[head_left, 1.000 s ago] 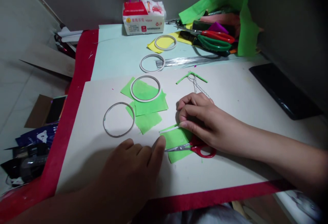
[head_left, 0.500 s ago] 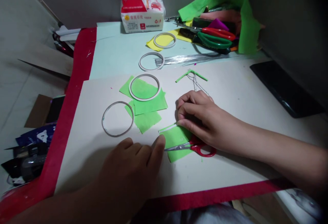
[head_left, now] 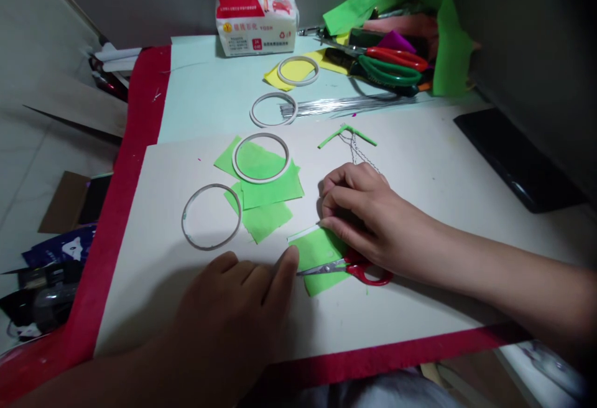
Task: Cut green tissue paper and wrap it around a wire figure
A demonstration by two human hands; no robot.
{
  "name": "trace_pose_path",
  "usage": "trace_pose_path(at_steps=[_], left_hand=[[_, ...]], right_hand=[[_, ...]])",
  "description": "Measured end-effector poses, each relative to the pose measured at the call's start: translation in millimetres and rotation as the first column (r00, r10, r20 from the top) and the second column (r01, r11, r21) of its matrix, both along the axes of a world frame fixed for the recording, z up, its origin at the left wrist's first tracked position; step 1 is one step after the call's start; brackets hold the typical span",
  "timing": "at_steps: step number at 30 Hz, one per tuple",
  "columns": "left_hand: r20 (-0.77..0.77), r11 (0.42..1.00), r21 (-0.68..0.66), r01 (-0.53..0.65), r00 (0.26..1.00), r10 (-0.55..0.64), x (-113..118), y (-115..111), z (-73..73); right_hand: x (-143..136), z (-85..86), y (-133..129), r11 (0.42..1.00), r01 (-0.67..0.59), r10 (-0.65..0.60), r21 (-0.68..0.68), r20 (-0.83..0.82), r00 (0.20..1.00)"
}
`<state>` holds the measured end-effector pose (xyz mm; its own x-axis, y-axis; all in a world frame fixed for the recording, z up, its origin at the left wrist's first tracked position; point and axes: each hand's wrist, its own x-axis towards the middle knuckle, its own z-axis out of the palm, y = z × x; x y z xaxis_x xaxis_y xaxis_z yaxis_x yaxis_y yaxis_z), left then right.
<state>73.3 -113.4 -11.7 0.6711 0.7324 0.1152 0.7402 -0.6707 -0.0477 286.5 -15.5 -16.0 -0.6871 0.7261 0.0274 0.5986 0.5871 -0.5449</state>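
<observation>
A piece of green crepe paper (head_left: 313,247) lies near the front of the white board, with a narrow strip of white tape (head_left: 303,232) along its upper edge. My right hand (head_left: 361,206) has its fingers curled in, thumb and forefinger pinched at the strip's right end. At the paper's left edge is my left hand (head_left: 237,299), closed, one fingertip at the paper; whatever its fingers hold is hidden. Red-handled scissors (head_left: 331,267) rest across the paper, partly under my right wrist. Beyond my right hand lies twisted wire (head_left: 354,150) with green-wrapped ends (head_left: 360,135).
Tape rolls (head_left: 237,158) sit on and beside more green paper squares (head_left: 273,193). Farther back are thin metal wires (head_left: 336,107), pliers with green handles (head_left: 389,72), red-handled scissors (head_left: 396,58) and a tissue pack (head_left: 256,28). A black phone-like slab (head_left: 517,159) lies at right.
The view has shifted slightly, moving everything a little left in the picture. Both hands keep the same pose against the green paper and strip.
</observation>
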Motion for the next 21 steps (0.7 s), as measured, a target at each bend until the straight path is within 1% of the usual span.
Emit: trace_pose_path(at_steps=[6, 12, 16, 21], left_hand=[[0.059, 0.998, 0.037, -0.055, 0.997, 0.052, -2.7, 0.6, -0.5], [0.005, 0.992, 0.038, -0.121, 0.993, 0.121, 1.1, 2.3, -4.1], [-0.026, 0.991, 0.035, -0.129, 0.991, 0.129, 3.4, 2.1, -3.9], [-0.074, 0.991, 0.047, -0.127, 0.989, 0.131, 4.0, -0.6, -2.5]], right_hand=[[-1.6, 1.3, -1.2, 1.0, 0.013, -0.013, 0.013, 0.008, 1.0], [-1.7, 1.5, -1.9, 1.0, 0.007, -0.007, 0.023, 0.007, 1.0], [-1.9, 0.7, -3.4, 0.998, 0.008, -0.009, 0.055, 0.024, 1.0], [-3.8, 0.2, -7.7, 0.986, 0.072, -0.082, 0.15, 0.064, 0.995]])
